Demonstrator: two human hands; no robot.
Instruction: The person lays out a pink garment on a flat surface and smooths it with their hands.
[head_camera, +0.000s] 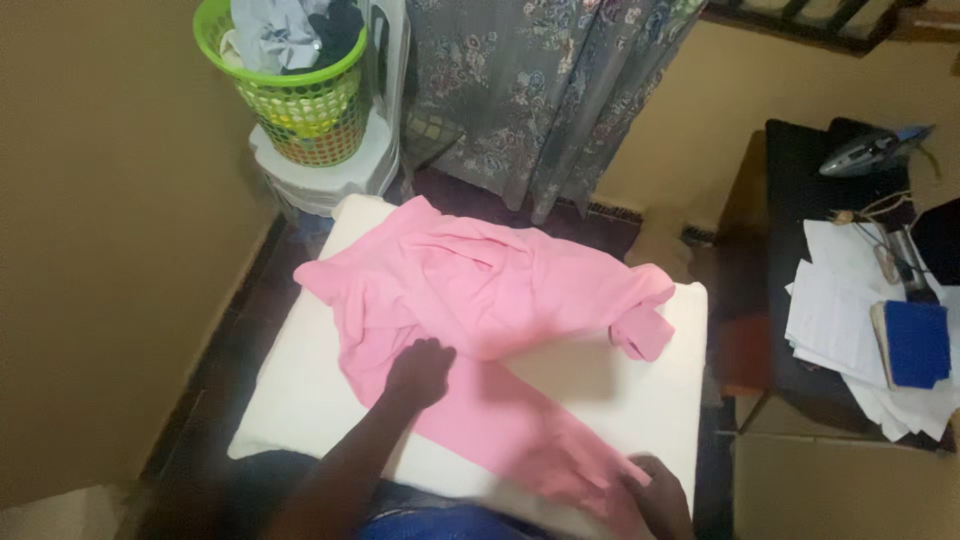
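A soft pink cotton garment (480, 300) lies spread and rumpled on the white padded board (660, 400), apparently being smoothed flat; next, its creased upper half needs straightening. The left hand (420, 372) presses on it, fingers loosely curled, while the right hand (660, 490) grips its lower edge.

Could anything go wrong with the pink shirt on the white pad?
Maybe. The pink shirt lies bunched, so the left hand pressing it could set creases. Its sleeve sits near the white pad edge and might slide off. The right hand grips the hem and could tug it crooked.
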